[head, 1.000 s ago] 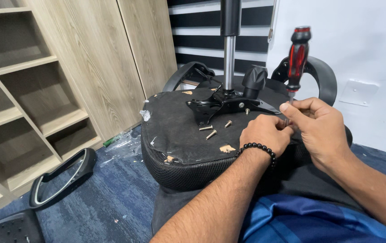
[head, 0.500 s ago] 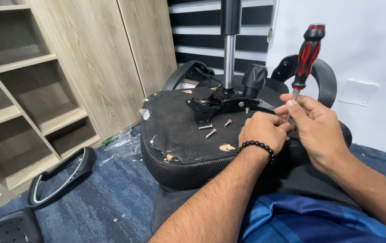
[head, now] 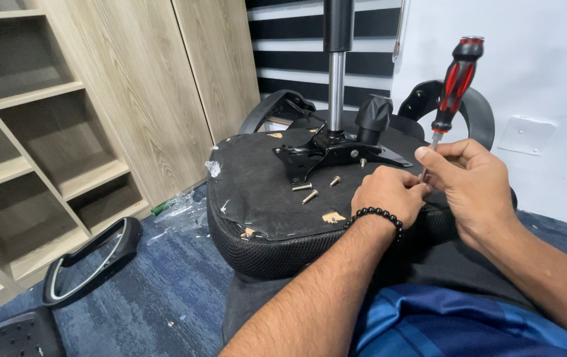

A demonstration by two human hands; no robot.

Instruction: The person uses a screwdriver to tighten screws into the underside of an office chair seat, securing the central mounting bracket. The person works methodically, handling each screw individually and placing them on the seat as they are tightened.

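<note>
An upturned black office chair seat (head: 263, 192) rests on my lap, its metal mechanism plate (head: 326, 153) and gas cylinder (head: 337, 79) pointing up. My right hand (head: 475, 188) grips the shaft of a red and black screwdriver (head: 455, 79), which stands nearly upright with the handle on top. My left hand (head: 389, 193), with a black bead bracelet on the wrist, is closed with its fingertips pinched at the screwdriver's tip. The tip and anything between the fingers are hidden. Both hands sit at the seat's right edge, touching each other.
Several loose screws (head: 310, 192) lie on the seat beside the plate. A detached armrest (head: 91, 258) lies on the blue carpet at the left, below open wooden shelves (head: 39, 158). Another curved black chair part (head: 479, 109) stands behind by the white wall.
The screwdriver's handle has swung a little to the right. Both hands stay at the same spot on the seat's edge.
</note>
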